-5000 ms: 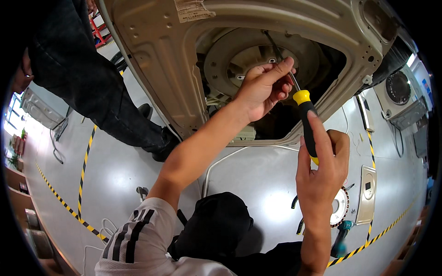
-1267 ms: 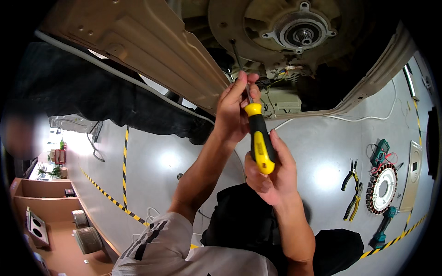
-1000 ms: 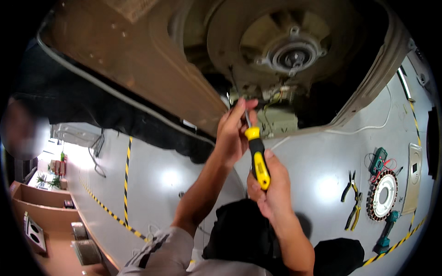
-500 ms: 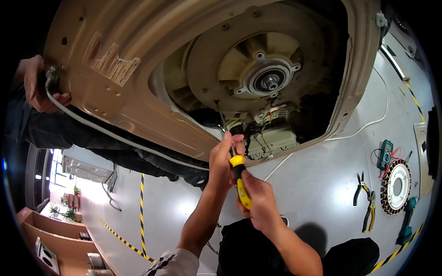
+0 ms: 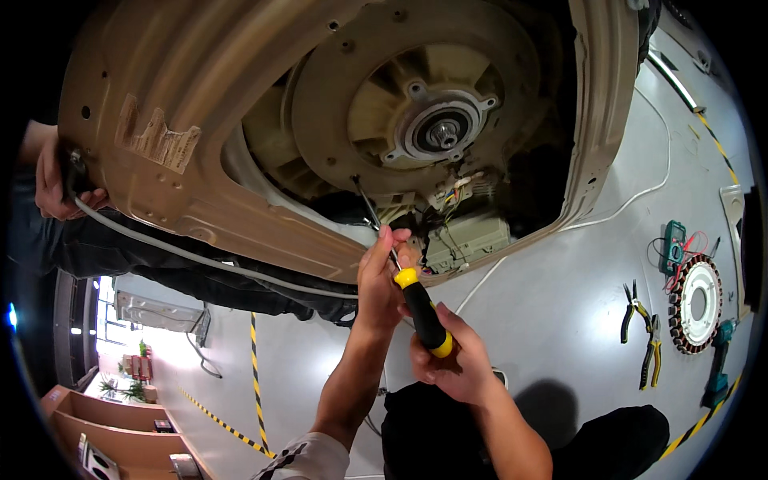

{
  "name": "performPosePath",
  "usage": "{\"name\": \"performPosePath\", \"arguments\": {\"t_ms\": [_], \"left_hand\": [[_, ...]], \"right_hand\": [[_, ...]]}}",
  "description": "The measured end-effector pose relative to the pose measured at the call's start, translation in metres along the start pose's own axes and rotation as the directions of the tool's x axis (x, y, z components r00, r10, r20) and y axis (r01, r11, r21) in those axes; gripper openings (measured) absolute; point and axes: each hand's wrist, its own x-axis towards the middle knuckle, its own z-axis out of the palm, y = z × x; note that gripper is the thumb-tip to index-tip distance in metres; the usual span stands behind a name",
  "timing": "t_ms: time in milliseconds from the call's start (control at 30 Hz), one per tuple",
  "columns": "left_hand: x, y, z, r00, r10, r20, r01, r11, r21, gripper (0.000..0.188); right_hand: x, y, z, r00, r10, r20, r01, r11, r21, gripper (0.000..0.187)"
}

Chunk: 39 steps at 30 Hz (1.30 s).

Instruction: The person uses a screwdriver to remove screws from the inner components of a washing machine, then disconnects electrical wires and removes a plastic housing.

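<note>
The left hand pinches the metal shaft of a black-and-yellow screwdriver between its fingertips; the right hand has its fingers curled around the handle. The screwdriver slants up and left into the opening of a tan metal panel, its tip at the lower left of a round housing. At far left, another person's hand is at the panel's edge. On the gray floor, at right, lie 2 pairs of pliers, a multimeter and a cordless drill.

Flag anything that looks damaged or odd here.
On the left of the tan metal panel, the paper label looks damaged: its upper edge is ragged, as if partly torn. The held screwdriver shows no obvious damage.
</note>
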Motion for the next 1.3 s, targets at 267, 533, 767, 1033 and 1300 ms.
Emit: {"name": "performPosePath", "arguments": {"t_ms": [267, 533, 767, 1033, 1300], "left_hand": [[-0.004, 0.001, 0.003, 0.979, 0.113, -0.17, -0.074, 0.972, 0.223, 0.035], [0.006, -0.006, 0.003, 0.992, 0.042, -0.117, -0.039, 0.999, 0.028, 0.032], [0.001, 0.001, -0.009, 0.98, 0.088, -0.177, -0.056, 0.982, 0.179, 0.034], [0.005, 0.004, -0.002, 0.996, 0.014, -0.084, -0.022, 0.995, -0.097, 0.032], [-0.011, 0.001, 0.003, 0.989, 0.051, -0.137, -0.038, 0.994, 0.098, 0.037]], "right_hand": [[-0.001, 0.004, 0.01, 0.63, -0.719, 0.294, 0.222, -0.196, -0.955, 0.034], [-0.008, -0.001, -0.003, 0.991, -0.111, 0.075, 0.118, 0.989, -0.093, 0.041], [-0.005, 0.006, 0.003, 0.84, -0.518, 0.162, 0.045, -0.231, -0.972, 0.059], [-0.007, -0.001, -0.007, 0.989, -0.108, 0.103, 0.121, 0.985, -0.123, 0.042], [-0.019, 0.007, 0.014, 0.59, -0.701, 0.4, 0.262, -0.302, -0.917, 0.039]]}}
